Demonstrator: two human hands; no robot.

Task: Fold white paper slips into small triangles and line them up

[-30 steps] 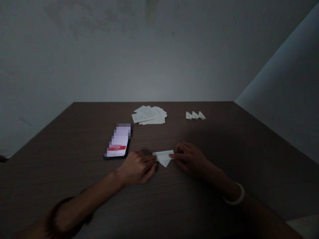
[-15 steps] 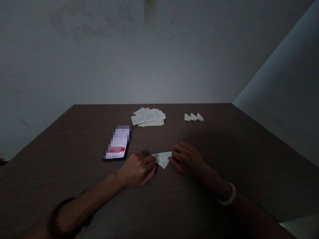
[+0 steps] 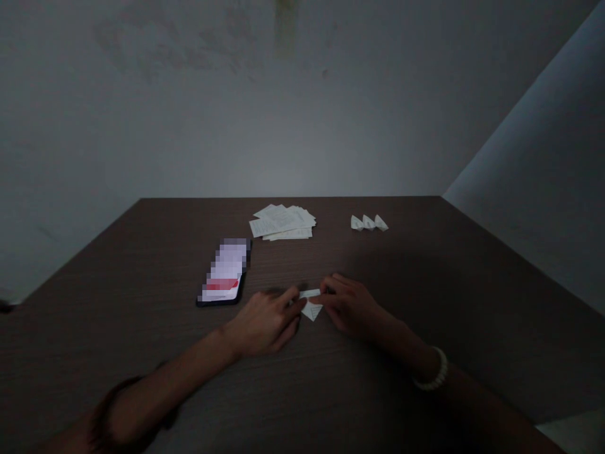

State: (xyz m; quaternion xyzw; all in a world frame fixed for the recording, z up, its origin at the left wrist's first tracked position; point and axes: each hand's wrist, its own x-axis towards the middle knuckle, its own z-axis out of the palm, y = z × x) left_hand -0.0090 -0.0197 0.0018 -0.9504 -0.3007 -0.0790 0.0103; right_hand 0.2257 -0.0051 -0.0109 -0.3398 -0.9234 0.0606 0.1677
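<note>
A small piece of folded white paper [image 3: 312, 311] lies on the dark wooden table [image 3: 283, 391], its lower part pointed like a triangle. My left hand [image 3: 269, 320] grips its left side, the index finger reaching onto the paper. On the right side, my right hand [image 3: 350, 304] pinches the paper, with a fingertip pressed near its middle. The fingers of both hands hide the paper's side corners. A dark bracelet circles my left forearm and a pale beaded one my right wrist.
Left of my hands lies a phone [image 3: 223, 272] with a lit, blurred screen. A loose stack of printed paper slips [image 3: 283, 222] rests toward the back. Three small folded paper pieces [image 3: 368, 223] stand in a row at the back right, before the wall [image 3: 302, 126].
Both hands have drawn closer together over the paper. Their index fingers now reach further onto it and cover more of its upper part. The other things stay where they were.
</note>
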